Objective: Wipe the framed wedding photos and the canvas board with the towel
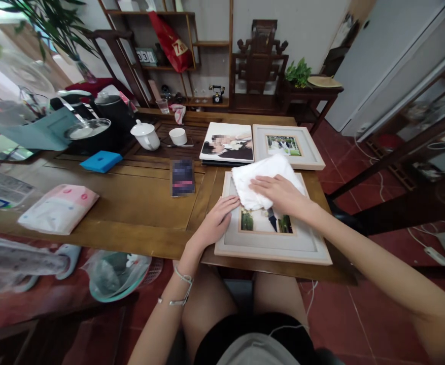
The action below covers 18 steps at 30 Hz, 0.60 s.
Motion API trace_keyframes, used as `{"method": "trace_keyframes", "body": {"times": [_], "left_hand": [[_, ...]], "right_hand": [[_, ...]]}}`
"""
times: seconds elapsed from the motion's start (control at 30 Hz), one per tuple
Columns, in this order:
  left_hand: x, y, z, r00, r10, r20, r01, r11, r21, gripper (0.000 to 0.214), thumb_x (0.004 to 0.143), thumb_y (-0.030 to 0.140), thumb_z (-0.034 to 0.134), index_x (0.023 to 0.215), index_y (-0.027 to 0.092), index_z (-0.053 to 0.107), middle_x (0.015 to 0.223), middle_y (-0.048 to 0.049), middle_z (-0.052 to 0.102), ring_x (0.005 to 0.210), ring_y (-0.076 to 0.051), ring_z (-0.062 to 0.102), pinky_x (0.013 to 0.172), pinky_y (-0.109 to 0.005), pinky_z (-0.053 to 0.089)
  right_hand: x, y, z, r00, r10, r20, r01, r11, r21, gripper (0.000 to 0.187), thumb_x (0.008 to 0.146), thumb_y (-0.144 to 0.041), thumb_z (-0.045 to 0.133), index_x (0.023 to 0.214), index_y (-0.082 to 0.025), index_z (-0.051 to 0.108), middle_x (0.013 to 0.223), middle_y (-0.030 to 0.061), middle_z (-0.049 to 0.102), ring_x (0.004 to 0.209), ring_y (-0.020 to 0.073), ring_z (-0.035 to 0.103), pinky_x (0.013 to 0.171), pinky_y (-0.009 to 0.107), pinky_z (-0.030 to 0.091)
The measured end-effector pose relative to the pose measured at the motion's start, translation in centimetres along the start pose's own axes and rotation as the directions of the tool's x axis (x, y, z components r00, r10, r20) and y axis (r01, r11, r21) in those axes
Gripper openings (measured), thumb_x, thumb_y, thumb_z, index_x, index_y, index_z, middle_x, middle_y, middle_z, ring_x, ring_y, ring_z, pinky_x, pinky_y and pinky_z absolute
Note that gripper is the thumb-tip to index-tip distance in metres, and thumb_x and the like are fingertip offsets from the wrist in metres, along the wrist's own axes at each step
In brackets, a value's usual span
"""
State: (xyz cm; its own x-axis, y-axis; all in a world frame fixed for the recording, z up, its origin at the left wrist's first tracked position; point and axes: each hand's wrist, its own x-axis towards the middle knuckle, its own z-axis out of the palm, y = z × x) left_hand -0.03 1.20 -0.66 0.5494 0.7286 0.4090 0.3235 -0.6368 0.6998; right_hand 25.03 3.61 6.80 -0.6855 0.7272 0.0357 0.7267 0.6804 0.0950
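A light wooden picture frame (230,243) lies face up at the table's front right, a wedding-style photo (247,223) in its middle. Across the frame's upper part is spread a white cloth (245,180), hiding the top of the photo. My right hand (273,191) lies on the cloth with its fingers stretched out, pressing it against the frame. My left hand (220,215) rests on the frame's left edge, fingers extended, their tips beside the cloth's lower left corner.
Behind are another framed photo (313,152) and a photo panel (226,139) on a dark one. Leftward lie a phone (183,177), a blue block (101,161), a tissue pack (58,208), a white lidded cup (145,136) and a small cup (178,136). A lined bin (117,276) stands below.
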Motion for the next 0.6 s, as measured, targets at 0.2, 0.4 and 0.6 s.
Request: {"method": "trace_keyframes", "body": {"times": [0.2, 0.4, 0.6], "left_hand": [[-0.2, -0.5, 0.3, 1.0, 0.002, 0.0, -0.002, 1.0, -0.017, 0.045, 0.097, 0.014, 0.037, 0.137, 0.025, 0.054, 0.145, -0.0085, 0.052, 0.14, -0.022, 0.041, 0.119, -0.057, 0.026], [-0.2, -0.4, 0.3, 1.0, -0.016, -0.009, 0.016, 1.0, -0.004, 0.043, 0.097, 0.014, 0.037, 0.135, 0.022, 0.055, 0.144, -0.01, 0.053, 0.14, -0.022, 0.042, 0.12, -0.055, 0.026], [-0.2, -0.3, 0.3, 1.0, -0.016, -0.009, 0.016, 1.0, -0.013, 0.043, 0.097, 0.014, 0.037, 0.134, 0.023, 0.056, 0.144, -0.0089, 0.053, 0.139, -0.022, 0.042, 0.12, -0.055, 0.025]], "right_hand": [[-6.0, 3.5, -1.1, 0.968, 0.249, 0.003, -0.247, 0.96, -0.134, 0.074, 0.067, 0.005, 0.042, 0.139, -0.012, 0.048, 0.125, 0.0163, 0.066, 0.118, 0.0305, 0.058, 0.083, 0.044, 0.047], [-6.1, 0.1, -2.8, 0.959, 0.272, 0.083, -0.256, 0.953, -0.162, 0.058, 0.065, 0.001, 0.045, 0.118, -0.013, 0.065, 0.11, 0.0136, 0.072, 0.098, 0.0306, 0.066, 0.077, 0.042, 0.048], [-7.3, -10.6, -6.8, 0.968, -0.011, 0.252, -0.019, 0.993, 0.117, 0.058, 0.055, -0.004, 0.052, 0.11, -0.015, 0.068, 0.107, 0.014, 0.073, 0.087, 0.0291, 0.068, 0.071, 0.038, 0.05]]}}
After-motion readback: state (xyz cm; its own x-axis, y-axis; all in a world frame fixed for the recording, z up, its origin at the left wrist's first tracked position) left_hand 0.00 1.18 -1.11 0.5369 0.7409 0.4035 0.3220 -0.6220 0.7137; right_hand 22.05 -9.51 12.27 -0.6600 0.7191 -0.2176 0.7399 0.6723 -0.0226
